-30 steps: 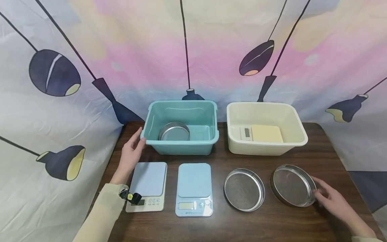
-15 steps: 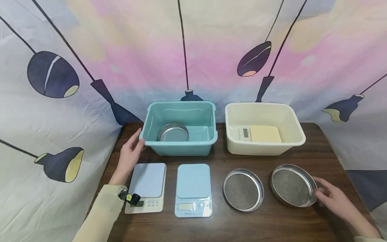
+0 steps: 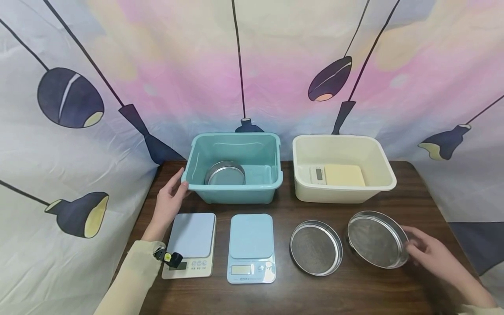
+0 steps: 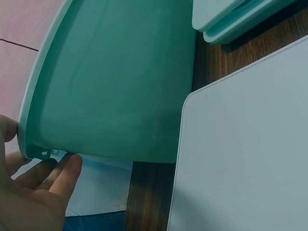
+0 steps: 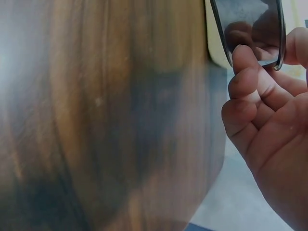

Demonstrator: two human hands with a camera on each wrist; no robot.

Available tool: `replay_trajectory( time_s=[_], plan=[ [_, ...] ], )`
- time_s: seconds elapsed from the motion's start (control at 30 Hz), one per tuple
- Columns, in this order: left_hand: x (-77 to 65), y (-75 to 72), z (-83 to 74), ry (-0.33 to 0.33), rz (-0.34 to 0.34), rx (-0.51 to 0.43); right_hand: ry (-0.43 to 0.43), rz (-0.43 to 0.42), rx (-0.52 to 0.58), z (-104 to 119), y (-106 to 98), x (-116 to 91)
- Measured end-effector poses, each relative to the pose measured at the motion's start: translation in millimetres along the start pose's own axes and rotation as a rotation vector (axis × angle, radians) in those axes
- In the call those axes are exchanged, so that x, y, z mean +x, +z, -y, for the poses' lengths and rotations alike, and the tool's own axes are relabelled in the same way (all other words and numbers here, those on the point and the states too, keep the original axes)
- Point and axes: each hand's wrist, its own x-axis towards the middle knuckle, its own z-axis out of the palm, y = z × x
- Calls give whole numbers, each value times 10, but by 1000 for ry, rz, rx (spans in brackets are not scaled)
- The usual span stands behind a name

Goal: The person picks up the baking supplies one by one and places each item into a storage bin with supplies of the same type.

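Observation:
In the head view my right hand (image 3: 431, 253) grips the right side of a round metal sieve (image 3: 376, 240), tilted with its near left edge off the table. The right wrist view shows the fingers curled against the sieve's shiny wall (image 5: 255, 29). A second metal sieve (image 3: 316, 248) lies flat to its left. My left hand (image 3: 169, 203) holds the front left corner of a teal plastic basin (image 3: 236, 192); its thumb and fingers sit around the rim there in the left wrist view. Inside that basin rests a smaller round sieve (image 3: 225, 173).
A cream basin (image 3: 344, 194) at the back right contains a kitchen scale with a yellow platform (image 3: 344, 175). On the dark wooden table (image 3: 315, 297) stand a white kitchen scale (image 3: 191, 238), under the left forearm, and a light blue kitchen scale (image 3: 251, 245). A printed cloth (image 3: 177, 78) hangs behind.
My right hand has raised the right sieve slightly off the table and shifted it a little left. My left hand keeps its place at the teal basin's corner.

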Motion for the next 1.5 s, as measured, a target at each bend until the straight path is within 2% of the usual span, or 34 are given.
replay_trajectory(
  time_s=[0.37,0.57,0.77,0.97,1.5],
  plan=[
    [-14,13,-46,-26,2,-61,-122,-13,28,282,-67,118],
    [-22,13,-54,-25,17,-86,-143,10,10,485,-144,196],
    [-16,9,-47,-22,14,-82,-227,3,12,656,-224,299],
    [-13,16,-36,-23,15,-69,-286,-6,-33,814,-294,410],
    [8,-7,-48,-7,-2,-42,-346,30,-108,1247,-396,718]
  ],
)
